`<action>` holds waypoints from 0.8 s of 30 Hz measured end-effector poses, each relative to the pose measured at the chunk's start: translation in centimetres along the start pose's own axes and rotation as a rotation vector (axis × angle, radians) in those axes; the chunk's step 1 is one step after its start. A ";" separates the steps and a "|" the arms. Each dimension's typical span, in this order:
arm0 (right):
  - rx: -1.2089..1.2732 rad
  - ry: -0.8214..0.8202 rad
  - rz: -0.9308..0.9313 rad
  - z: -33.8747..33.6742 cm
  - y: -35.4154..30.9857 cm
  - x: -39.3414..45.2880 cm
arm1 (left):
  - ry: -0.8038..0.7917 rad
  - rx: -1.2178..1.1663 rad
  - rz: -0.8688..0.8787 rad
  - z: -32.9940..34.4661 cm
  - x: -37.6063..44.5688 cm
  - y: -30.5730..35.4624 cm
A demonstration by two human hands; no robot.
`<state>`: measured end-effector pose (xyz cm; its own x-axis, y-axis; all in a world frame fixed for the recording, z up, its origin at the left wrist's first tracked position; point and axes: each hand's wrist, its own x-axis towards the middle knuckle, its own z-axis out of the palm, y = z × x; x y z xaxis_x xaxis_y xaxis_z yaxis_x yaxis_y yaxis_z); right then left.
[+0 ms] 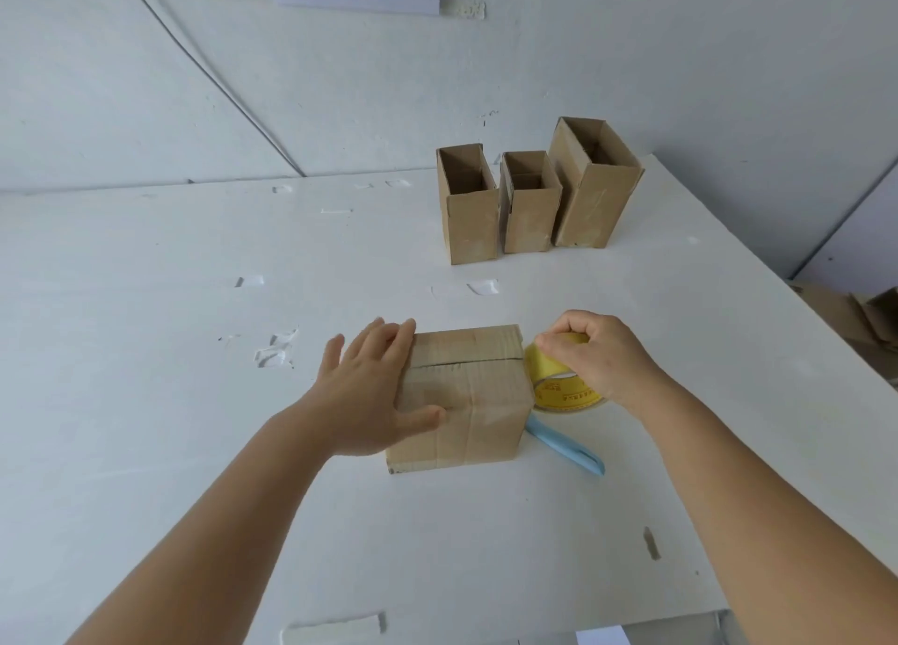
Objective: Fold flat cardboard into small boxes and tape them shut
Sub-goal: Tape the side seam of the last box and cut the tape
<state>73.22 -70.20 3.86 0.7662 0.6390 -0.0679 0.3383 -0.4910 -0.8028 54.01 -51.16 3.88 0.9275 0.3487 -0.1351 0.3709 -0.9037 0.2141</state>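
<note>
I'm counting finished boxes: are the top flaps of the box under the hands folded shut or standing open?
Folded shut: the box has its two flaps lying flat, meeting along a dark seam, with the left hand pressing them.

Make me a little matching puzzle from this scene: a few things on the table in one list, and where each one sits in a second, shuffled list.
Things:
1. tape roll
2. blue cutter
3. three open boxes
4. closed box

Places:
A. standing in a row at the far side of the table
B. under the left hand
C. gripped in the right hand
D. lying flat by the closed box's right side

Pairs: 1-C, 2-D, 3-A, 4-B
</note>
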 end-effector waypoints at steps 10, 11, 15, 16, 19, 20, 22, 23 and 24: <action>-0.062 -0.012 0.000 0.8 -0.5 0.1 | 0.003 0.307 0.256 -0.4 4.5 7.7; -0.074 -0.022 -0.006 0.8 -0.5 0.1 | 0.001 0.304 0.263 -0.5 4.9 7.7; -0.089 -0.086 -0.012 0.4 -0.4 0.2 | -0.003 0.148 0.260 -0.1 5.3 7.1; -0.052 -0.109 0.010 0.2 0.2 0.3 | -0.006 0.115 0.254 0.1 5.2 6.9; 0.247 -0.168 0.136 -0.3 2.9 -0.1 | -0.023 0.095 0.254 0.4 5.4 6.6; 0.393 -0.184 0.185 -0.2 3.7 -0.3 | -0.021 0.096 0.258 0.5 5.4 6.6; 0.631 -0.182 0.227 0.2 4.5 -0.5 | -0.001 0.083 0.257 0.7 5.5 6.7; 0.681 -0.161 0.213 0.4 4.5 -0.5 | 0.009 0.068 0.248 0.7 5.5 6.8; 0.703 -0.133 0.189 0.7 4.3 -0.5 | 0.018 0.054 0.235 0.7 5.5 6.9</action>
<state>73.88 -72.26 0.02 0.6887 0.6697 -0.2777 -0.2564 -0.1332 -0.9573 61.67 -55.68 3.95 0.9889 0.1310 -0.0700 0.1419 -0.9724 0.1853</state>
